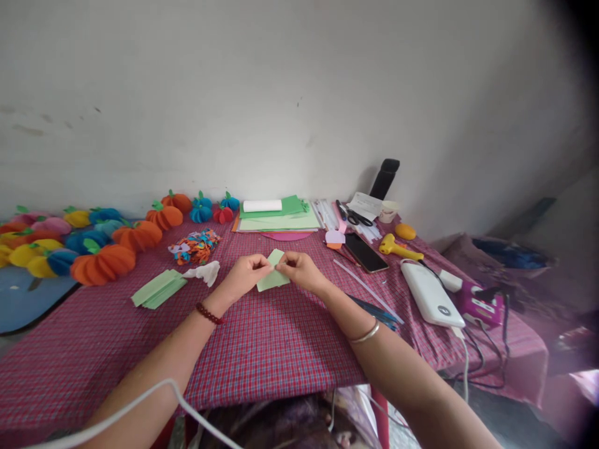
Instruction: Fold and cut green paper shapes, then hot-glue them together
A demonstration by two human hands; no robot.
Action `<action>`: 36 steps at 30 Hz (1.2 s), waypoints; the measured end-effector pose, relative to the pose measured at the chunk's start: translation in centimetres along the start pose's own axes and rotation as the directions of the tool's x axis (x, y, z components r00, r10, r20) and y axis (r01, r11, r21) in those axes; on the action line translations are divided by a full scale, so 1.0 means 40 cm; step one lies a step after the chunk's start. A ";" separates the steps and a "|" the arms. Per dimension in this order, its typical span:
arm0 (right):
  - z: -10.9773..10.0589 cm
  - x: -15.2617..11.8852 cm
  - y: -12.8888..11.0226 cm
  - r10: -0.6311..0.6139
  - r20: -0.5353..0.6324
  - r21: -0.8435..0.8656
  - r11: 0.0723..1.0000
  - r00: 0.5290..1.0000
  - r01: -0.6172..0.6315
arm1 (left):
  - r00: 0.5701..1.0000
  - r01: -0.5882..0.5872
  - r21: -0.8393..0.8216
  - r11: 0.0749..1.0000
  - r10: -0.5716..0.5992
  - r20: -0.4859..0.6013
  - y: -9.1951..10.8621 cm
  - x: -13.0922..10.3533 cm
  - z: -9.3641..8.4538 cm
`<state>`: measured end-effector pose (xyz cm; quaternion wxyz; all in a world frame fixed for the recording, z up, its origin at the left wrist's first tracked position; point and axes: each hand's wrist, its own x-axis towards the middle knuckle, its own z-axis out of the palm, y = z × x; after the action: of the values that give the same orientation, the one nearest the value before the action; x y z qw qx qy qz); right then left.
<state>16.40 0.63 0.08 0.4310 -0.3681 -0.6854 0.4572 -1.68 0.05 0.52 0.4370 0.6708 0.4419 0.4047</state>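
A small piece of pale green paper (pixel 271 282) is between my two hands above the checked tablecloth (pixel 262 343). My left hand (pixel 248 274) pinches its left side with thumb and forefinger. From the right, my right hand (pixel 302 271) has its fingertips closed on the same paper, close to the left fingertips. What the fingertips cover cannot be seen. A stack of pale green paper strips (pixel 160 288) lies to the left, beside a crumpled white tissue (pixel 206 272).
Paper pumpkins (pixel 103 264) in several colours line the left. Colourful scraps (pixel 194 247) lie nearby. Green sheets (pixel 281 218) are at the back, scissors (pixel 359 216) right of them. A phone (pixel 365 252), yellow glue gun (pixel 400 248) and white power bank (pixel 430 293) lie right.
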 end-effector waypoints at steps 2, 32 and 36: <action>-0.004 0.004 0.002 0.002 -0.028 0.016 1.000 1.000 -0.001 | 0.999 -0.006 -0.008 1.000 0.006 -0.054 0.004 0.004 -0.005; 0.012 0.002 0.020 0.010 0.026 -0.063 0.998 1.000 -0.008 | 0.998 0.061 -0.073 0.995 -0.063 -0.030 -0.009 0.008 -0.006; 0.022 -0.004 0.025 0.013 0.118 -0.128 0.992 0.993 0.002 | 0.989 0.035 -0.121 0.992 -0.052 -0.136 -0.013 0.013 -0.011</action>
<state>15.75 0.51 -1.08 0.3637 -0.3691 -0.7368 0.4344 -2.06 0.74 0.25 0.4531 0.6042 0.4609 0.4661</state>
